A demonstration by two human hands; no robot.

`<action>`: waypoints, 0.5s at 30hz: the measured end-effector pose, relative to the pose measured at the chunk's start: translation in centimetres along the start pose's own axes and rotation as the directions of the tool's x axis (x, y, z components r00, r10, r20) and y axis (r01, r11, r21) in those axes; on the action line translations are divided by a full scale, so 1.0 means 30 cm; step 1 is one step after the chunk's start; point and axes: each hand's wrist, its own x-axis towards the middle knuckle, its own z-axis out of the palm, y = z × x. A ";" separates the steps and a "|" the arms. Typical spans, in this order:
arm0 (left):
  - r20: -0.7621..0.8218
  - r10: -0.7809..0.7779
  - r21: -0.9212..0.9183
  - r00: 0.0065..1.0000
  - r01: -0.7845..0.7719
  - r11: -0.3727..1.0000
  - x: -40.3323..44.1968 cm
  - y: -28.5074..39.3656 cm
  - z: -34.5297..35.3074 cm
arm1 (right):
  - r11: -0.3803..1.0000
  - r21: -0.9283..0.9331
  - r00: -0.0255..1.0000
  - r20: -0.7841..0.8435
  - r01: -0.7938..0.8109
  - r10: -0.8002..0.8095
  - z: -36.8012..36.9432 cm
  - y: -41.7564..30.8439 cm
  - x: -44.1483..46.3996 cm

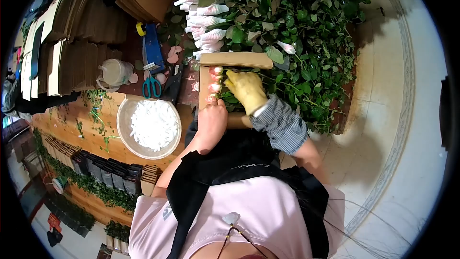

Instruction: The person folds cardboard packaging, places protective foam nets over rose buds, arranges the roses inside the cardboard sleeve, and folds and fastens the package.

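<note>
A row of pink and cream rose heads [215, 87] lies in an open cardboard wrap [204, 77], stems pointing right. My bare left hand [212, 121] is closed at the lower end of the row, its fingertips at the lowest rose head. Just right of the heads, my right hand [247, 91] wears a yellow glove and lies over the stems. Its fingers are curled together, and what they hold is hidden. The folded cardboard edge [237, 60] runs above both hands.
At the left stand a bowl of white sleeves [122, 123], teal scissors [152, 86], a blue tape dispenser [153, 48], a plastic cup [115, 73] and stacked cardboard [81, 19]. White-netted roses [211, 21] and leafy stems [306, 33] fill the top and right.
</note>
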 end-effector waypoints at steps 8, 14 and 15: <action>-0.042 -0.099 0.227 0.994 0.106 0.968 0.001 0.053 0.061 | 0.974 0.088 0.969 0.109 0.211 -0.220 -0.022 0.006 0.023; 0.106 -0.186 0.178 0.977 0.165 0.970 0.015 0.110 0.033 | 0.953 -0.053 0.952 0.089 0.297 -0.292 -0.007 -0.015 0.033; 0.099 -0.212 0.168 0.972 0.194 0.967 0.033 0.113 0.009 | 0.952 -0.016 0.952 0.039 0.305 -0.304 -0.008 -0.010 0.027</action>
